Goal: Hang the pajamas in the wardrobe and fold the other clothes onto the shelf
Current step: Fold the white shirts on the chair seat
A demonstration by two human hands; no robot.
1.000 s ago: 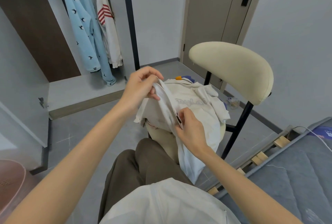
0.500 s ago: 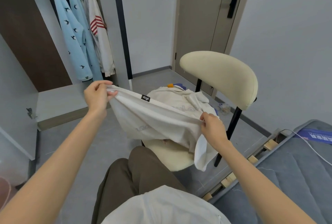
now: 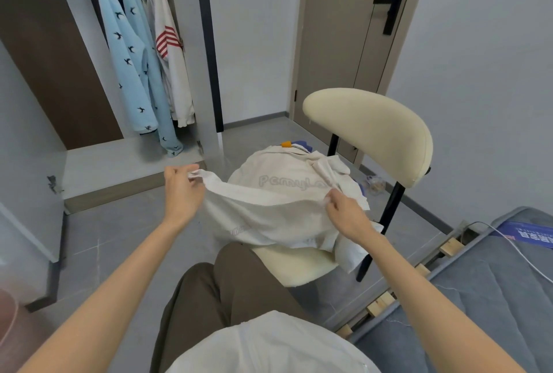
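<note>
A cream-white garment (image 3: 269, 217) is stretched between my hands above the chair seat. My left hand (image 3: 182, 190) pinches its left edge and my right hand (image 3: 344, 211) grips its right edge. Under it, on the cream chair (image 3: 371, 130), lies a pile of clothes topped by a white top with grey lettering (image 3: 293, 175). In the open wardrobe (image 3: 98, 163) at the upper left hang light blue pajamas with dark birds (image 3: 134, 73) and a white garment with red stripes (image 3: 170, 61).
A closed door (image 3: 353, 43) stands behind the chair. The grey bed (image 3: 478, 297) with a cable and a blue package (image 3: 526, 235) fills the lower right. The wardrobe door (image 3: 24, 193) stands open at the left. My knees are close to the chair's front edge.
My hands have lowered the stretched garment toward the chair, and my left hand has moved right. The pile's lettered top now shows above it.
</note>
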